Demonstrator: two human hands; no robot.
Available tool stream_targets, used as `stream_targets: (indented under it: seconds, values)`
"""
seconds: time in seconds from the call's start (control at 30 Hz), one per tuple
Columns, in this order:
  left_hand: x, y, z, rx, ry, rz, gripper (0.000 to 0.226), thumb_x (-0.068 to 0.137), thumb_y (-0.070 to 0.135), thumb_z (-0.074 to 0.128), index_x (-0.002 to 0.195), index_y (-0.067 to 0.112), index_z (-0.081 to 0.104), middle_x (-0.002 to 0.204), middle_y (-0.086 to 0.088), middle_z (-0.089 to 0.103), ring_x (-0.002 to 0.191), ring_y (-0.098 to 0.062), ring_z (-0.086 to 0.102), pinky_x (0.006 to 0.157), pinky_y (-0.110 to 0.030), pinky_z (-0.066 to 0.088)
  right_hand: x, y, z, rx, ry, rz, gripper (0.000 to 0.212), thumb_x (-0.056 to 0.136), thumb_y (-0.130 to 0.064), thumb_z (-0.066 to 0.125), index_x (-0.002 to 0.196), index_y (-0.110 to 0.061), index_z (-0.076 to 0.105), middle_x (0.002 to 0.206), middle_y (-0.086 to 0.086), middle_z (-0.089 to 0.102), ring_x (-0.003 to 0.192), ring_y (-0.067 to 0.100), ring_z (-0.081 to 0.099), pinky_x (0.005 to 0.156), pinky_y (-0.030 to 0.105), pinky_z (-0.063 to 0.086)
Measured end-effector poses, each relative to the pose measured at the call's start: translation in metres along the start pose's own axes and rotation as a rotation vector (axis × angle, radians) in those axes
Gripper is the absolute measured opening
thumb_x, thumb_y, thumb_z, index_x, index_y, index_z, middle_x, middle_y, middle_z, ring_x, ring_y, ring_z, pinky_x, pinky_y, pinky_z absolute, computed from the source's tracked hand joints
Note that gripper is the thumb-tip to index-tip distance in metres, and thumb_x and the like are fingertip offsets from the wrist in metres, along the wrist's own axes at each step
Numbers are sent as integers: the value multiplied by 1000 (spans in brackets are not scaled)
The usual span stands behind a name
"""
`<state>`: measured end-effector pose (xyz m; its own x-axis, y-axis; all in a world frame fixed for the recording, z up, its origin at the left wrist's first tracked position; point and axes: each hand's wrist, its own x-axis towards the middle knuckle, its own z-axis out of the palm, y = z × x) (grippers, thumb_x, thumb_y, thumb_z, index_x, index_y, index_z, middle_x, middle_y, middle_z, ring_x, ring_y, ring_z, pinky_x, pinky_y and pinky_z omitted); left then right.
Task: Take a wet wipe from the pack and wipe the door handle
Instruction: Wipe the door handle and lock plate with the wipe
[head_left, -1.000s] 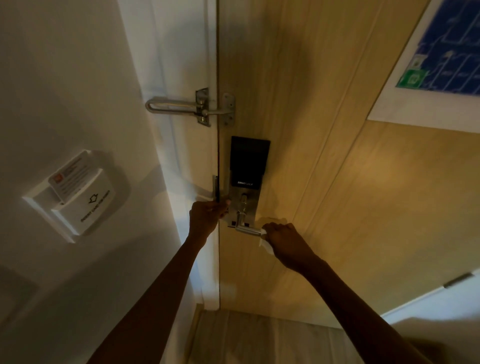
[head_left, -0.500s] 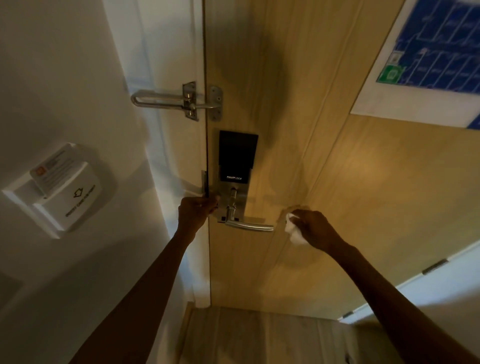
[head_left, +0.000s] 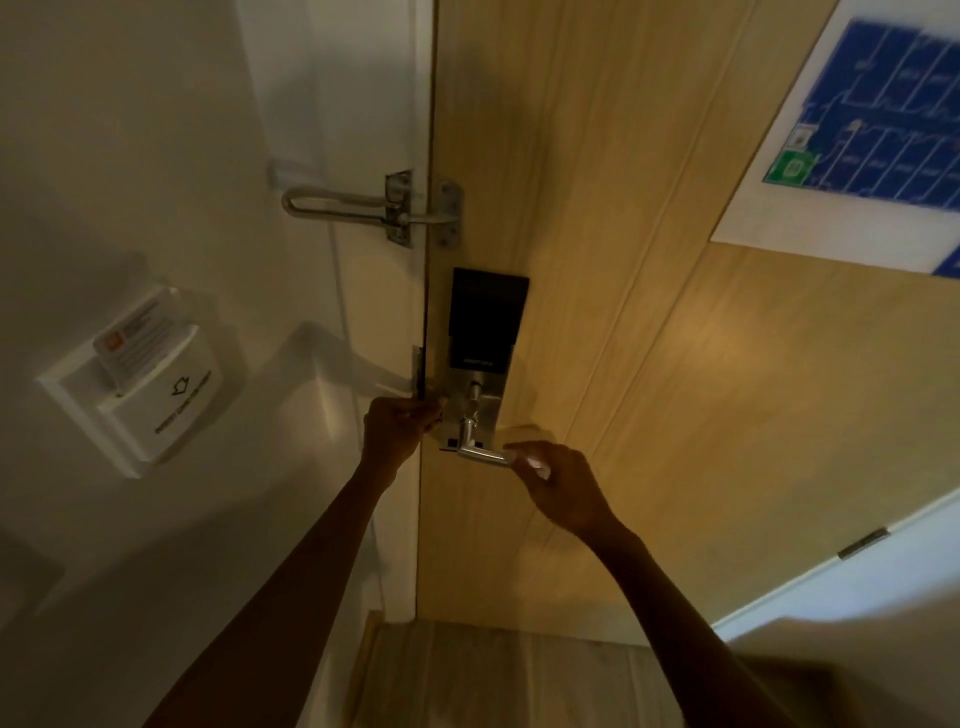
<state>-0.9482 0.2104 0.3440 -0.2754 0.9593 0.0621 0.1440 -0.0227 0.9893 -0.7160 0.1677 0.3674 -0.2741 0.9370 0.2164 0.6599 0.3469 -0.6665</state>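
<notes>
We see a light wood-grain door carrying a silver door handle beneath a black lock panel. A white wipe peeks out. The wall is cream, the posted plan blue with a green patch.

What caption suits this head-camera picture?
Right hand wipes the door handle with a wet wipe; left hand grips the door edge.

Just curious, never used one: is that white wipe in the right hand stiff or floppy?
Probably floppy: the wipe sits crumpled inside the right hand against the door handle. Likely light too, since the fingers barely pinch it.
</notes>
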Motion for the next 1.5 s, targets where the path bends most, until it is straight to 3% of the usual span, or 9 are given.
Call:
stream_targets:
  seconds: [0.13, 0.27, 0.43, 0.57, 0.73, 0.9, 1.03, 1.27, 1.5]
  values:
    - [1, -2, -2, 12, -15, 31, 12, 80, 24, 75, 78, 12, 76, 69, -6, 74, 67, -18, 72, 72, -29, 57, 2, 10, -8, 36, 189, 19, 23, 96, -23, 54, 108, -15, 72, 111, 1, 71, 100, 14, 65, 76, 8, 42]
    - [-1, 0, -2, 24, -20, 26, 20, 81, 28, 75, 82, 8, 76, 75, -11, 75, 72, -21, 73, 76, -33, 58, 2, 7, 8, -317, -59, -24, 36, 98, -36, 45, 117, -11, 63, 107, 8, 69, 93, 23, 64, 78, 27, 43]
    - [0, -3, -4, 53, -31, 9, 25, 81, 32, 75, 80, 8, 77, 71, -11, 75, 70, -25, 73, 78, -44, 58, 4, 1, 39, -609, -20, -162, 18, 96, -17, 49, 108, -8, 58, 96, 13, 64, 84, 29, 61, 76, 42, 45]
    - [1, -1, -4, 38, -29, -6, 27, 80, 32, 76, 83, 5, 77, 75, -12, 76, 72, -24, 74, 80, -45, 60, 4, 19, 28, -646, -54, -319, 24, 97, -24, 44, 110, -8, 56, 94, 11, 64, 77, 26, 60, 72, 38, 46]
    - [-1, 2, -4, 42, -35, 13, 30, 82, 34, 74, 81, 4, 76, 72, -12, 75, 65, -18, 72, 72, -34, 58, 5, 35, 7, -757, -55, -344, 17, 94, -22, 54, 104, -9, 56, 87, 10, 65, 77, 27, 60, 83, 42, 44]
    - [0, 4, -4, 42, -22, -17, 22, 82, 33, 75, 77, 12, 77, 70, -7, 75, 62, -11, 71, 68, -25, 57, 13, 6, 42, -672, -37, -351, 16, 91, -14, 59, 105, -8, 55, 87, 12, 65, 73, 30, 60, 78, 42, 46]
    - [1, 4, -4, 57, -51, 1, 24, 82, 31, 74, 79, 7, 76, 64, -3, 72, 56, -4, 67, 62, -17, 50, 4, 31, 4, -726, -44, -374, 19, 87, -18, 66, 102, -10, 58, 83, 9, 66, 70, 26, 62, 80, 42, 47]
    - [4, -3, -5, 26, -31, 1, 23, 80, 29, 77, 85, 7, 77, 79, -13, 76, 74, -22, 75, 80, -48, 60, 11, 8, 26, -690, -21, -401, 14, 82, -12, 70, 92, -10, 60, 77, 8, 63, 66, 24, 59, 73, 36, 48]
    - [3, 5, -2, -36, -44, -54, 22, 81, 19, 75, 93, 1, 75, 87, -13, 76, 80, -22, 76, 85, -46, 59, 9, 32, 4, -673, -116, -361, 14, 90, -21, 61, 101, -11, 58, 82, 7, 66, 70, 23, 61, 76, 37, 46]
